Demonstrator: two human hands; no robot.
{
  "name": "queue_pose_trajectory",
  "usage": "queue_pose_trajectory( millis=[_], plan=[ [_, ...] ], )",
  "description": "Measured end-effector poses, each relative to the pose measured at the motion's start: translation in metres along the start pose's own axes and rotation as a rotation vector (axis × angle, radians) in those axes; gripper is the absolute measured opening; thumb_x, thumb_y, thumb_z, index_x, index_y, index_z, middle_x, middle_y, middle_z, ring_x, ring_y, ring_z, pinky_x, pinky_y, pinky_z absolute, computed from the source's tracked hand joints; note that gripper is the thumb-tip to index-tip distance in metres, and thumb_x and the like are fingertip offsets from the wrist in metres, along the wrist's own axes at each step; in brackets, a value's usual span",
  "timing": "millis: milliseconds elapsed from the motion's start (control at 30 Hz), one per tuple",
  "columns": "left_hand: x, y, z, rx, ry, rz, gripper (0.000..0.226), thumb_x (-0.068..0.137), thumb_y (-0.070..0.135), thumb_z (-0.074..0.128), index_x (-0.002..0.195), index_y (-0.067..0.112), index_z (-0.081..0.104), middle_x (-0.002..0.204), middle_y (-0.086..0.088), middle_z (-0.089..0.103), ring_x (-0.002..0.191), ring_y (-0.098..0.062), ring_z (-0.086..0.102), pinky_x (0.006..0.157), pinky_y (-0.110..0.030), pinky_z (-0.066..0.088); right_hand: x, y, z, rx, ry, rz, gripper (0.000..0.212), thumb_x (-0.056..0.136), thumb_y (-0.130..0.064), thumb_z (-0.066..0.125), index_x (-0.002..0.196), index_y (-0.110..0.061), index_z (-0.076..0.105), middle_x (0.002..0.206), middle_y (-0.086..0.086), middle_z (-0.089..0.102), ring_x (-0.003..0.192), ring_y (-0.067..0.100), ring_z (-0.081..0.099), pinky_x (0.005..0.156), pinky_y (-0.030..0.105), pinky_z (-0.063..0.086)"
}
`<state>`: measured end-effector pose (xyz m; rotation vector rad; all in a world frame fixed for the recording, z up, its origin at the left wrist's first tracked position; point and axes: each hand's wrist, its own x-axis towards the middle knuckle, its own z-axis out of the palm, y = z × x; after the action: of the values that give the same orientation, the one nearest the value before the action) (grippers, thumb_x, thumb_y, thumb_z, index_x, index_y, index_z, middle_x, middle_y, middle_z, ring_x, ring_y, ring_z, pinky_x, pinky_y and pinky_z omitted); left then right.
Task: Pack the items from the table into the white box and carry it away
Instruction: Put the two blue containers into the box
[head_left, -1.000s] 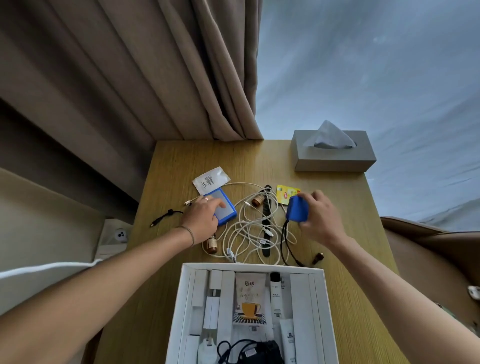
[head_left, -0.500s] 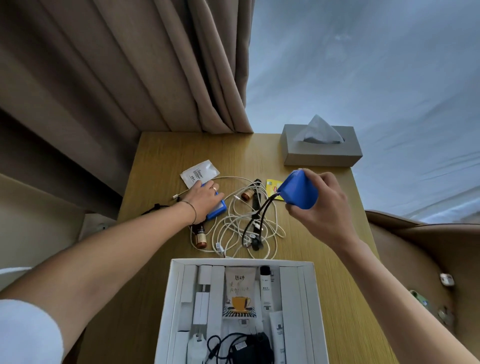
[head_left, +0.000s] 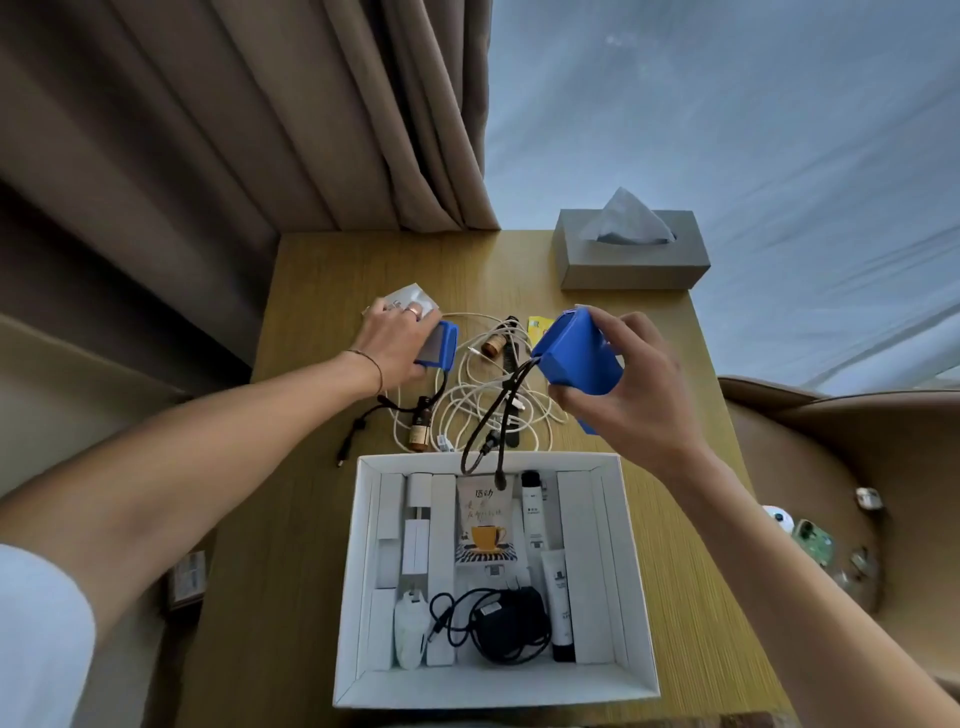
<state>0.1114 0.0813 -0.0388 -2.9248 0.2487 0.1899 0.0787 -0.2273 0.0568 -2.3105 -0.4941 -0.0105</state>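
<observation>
My right hand (head_left: 636, 395) holds a blue pouch (head_left: 576, 356) in the air, its black cord (head_left: 485, 441) dangling over the far rim of the white box (head_left: 631, 571). My left hand (head_left: 397, 340) grips a flat blue device (head_left: 440, 345) tilted up off the wooden table (head_left: 311, 467), a black cable hanging from it. On the table lie tangled white cables (head_left: 478, 400), two small brown bottles (head_left: 418, 431) (head_left: 492, 344), a white sachet (head_left: 410, 299) and a yellow packet (head_left: 537, 326). The box holds a coffee sachet, tubes, white boxes and a black charger.
A grey tissue box (head_left: 631, 260) stands at the table's far right corner. Beige curtains (head_left: 260, 130) hang behind and to the left. A brown chair (head_left: 841, 467) with small items sits to the right. The box fills the table's near half.
My right hand lifted the blue pouch from the table and brought it toward the box. My left hand closed on the flat blue device and tilted it up off the table.
</observation>
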Motion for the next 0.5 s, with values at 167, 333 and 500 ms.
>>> queue_pose_trajectory(
  millis=[167,333,500],
  plan=[
    [-0.036,-0.010,-0.040,-0.240,0.189,-0.167,0.070,0.072,0.047,0.078,0.128,0.021,0.046,0.111,-0.008,0.062,0.096,-0.029,0.062,0.083,-0.041,0.043,-0.015,-0.024,-0.016,0.081,-0.040,-0.067,0.081,0.070,-0.050,0.077,0.143,-0.023,0.053,0.110,-0.007,0.051,0.100,0.008,0.050,0.078,0.017,0.045],
    [-0.077,-0.014,-0.094,-0.326,0.357,-0.255,0.072,0.074,0.058,0.074,0.130,0.022,0.047,0.108,-0.009,0.060,0.094,-0.031,0.060,0.078,-0.039,0.044,-0.029,-0.047,-0.036,0.106,-0.108,-0.150,0.084,0.070,-0.051,0.076,0.147,-0.027,0.050,0.105,-0.007,0.051,0.099,0.014,0.053,0.075,0.034,0.053],
    [-0.120,-0.010,-0.134,-0.476,0.481,-0.355,0.073,0.068,0.061,0.074,0.127,0.030,0.045,0.112,-0.007,0.053,0.095,-0.030,0.061,0.071,-0.040,0.050,-0.044,-0.057,-0.031,-0.043,-0.262,-0.231,0.081,0.067,-0.059,0.072,0.140,-0.038,0.047,0.117,-0.014,0.055,0.098,0.009,0.056,0.081,0.033,0.056]
  ],
)
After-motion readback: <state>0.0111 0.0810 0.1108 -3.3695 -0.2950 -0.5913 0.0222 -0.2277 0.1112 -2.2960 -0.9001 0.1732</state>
